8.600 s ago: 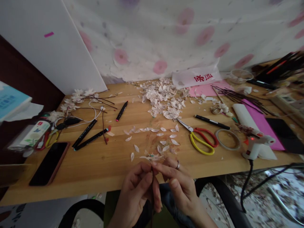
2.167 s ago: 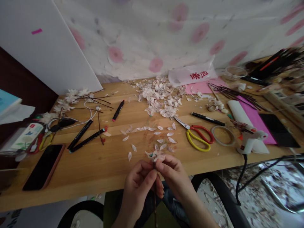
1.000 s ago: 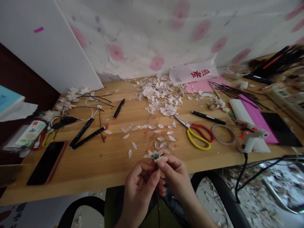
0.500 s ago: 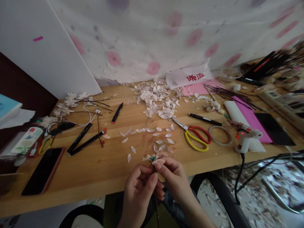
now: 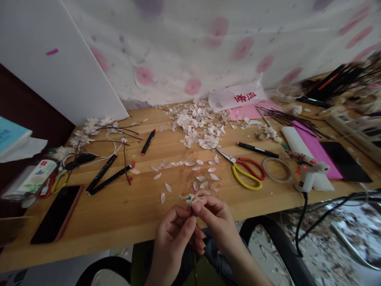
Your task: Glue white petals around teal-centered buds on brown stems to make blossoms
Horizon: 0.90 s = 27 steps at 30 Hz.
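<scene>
1 counter (image 5: 125,214), pale grained wood, reddish stains to the left of the scissors (image 5: 232,159).

1 heap of petals (image 5: 196,123), off-white, thin, curled, lying off the tip of the scissors and beyond it.

2 hands, bare, left of the scissors and nearer to us. Left hand (image 5: 178,234): fingers curled, thumb and forefinger closed around the stem (image 5: 195,262). Right hand (image 5: 218,216): thumb and forefinger pinched on the near side of the flower (image 5: 189,198); whether a separate petal sits between them we cannot tell. We judge the step to be pressing petals in around the flower's middle; it seems to call for a steady stem and a light pinch.

1 glue gun (image 5: 309,174), white plastic, red light, right of the scissors.

Scissors: steel blades, 1 red loop, 1 yellow.

1 stem: brown, slim, twig-like.

1 flower: papery, pointed petals, green centre, at the stem's top.

Loose petals (image 5: 190,163): pale, leaf-shaped, spread left of the scissors.
</scene>
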Motion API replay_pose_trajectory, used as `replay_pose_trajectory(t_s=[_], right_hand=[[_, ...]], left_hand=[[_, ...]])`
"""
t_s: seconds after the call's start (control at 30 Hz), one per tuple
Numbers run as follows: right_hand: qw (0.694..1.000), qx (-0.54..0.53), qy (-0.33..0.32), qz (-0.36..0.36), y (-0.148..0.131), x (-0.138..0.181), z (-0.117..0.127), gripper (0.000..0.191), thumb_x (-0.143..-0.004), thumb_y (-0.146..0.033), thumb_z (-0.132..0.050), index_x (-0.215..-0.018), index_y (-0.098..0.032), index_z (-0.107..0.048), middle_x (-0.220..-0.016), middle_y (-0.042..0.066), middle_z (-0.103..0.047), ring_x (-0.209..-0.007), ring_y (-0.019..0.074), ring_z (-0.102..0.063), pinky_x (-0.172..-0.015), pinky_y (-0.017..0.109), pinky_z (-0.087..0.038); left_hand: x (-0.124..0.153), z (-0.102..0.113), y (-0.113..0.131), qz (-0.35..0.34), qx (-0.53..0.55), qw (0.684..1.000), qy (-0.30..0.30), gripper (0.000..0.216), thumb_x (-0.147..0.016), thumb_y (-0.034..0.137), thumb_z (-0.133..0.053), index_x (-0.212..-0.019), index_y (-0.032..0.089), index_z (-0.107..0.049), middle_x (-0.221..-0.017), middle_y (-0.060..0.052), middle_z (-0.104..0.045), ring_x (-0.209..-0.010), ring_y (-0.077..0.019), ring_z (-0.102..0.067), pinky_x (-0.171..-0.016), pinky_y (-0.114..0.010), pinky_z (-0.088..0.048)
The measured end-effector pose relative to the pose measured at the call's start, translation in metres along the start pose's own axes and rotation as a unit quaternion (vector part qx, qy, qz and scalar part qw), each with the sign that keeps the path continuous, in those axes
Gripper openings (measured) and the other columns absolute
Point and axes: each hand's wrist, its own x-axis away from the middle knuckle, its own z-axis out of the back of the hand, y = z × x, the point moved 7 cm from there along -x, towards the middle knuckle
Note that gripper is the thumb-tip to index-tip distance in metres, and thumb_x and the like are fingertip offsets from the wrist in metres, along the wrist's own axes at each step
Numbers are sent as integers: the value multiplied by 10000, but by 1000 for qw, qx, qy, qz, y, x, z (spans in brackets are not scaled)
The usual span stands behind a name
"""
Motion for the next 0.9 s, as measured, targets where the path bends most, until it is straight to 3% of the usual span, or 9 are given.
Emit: replay_pose_trajectory(t_s=[0.2,0.3,0.6,0.9], right_hand=[[1000,-18,3,5,-5,1,-1,254,-830,-487,-852,-700,-271,-821,-864,37,-684,-844,186,-644,-820,306,-539],[1000,-24,-1,-3,-3,1,-2,273,-840,-495,-840,-693,-266,-820,-809,26,-680,-784,171,-624,-809,296,-532],[997,-73,17,-31,7,4,-3,233,-774,-477,-903,-702,-272,-817,-756,1,-689,-713,146,-619,-778,280,-531],[998,-56,23,-26,3,2,-1,335,-775,-529,-880,-642,-240,-776,-744,14,-668,-699,153,-607,-748,284,-539]], left_hand=[[-2,-9,4,-1,72,997,-20,268,-817,394,-901,-807,182,-738,-539,33,-730,-412,-82,-642,-427,-130,-531],[-5,-13,5,-5,95,995,-31,227,-802,382,-913,-814,197,-782,-532,34,-731,-388,-80,-638,-402,-118,-527],[-3,-13,1,-17,92,995,-45,179,-869,391,-855,-890,216,-823,-565,26,-748,-397,-75,-647,-411,-108,-532],[-5,-17,-2,-14,87,995,-48,154,-869,365,-859,-852,220,-807,-572,33,-749,-408,-78,-659,-420,-118,-545]])
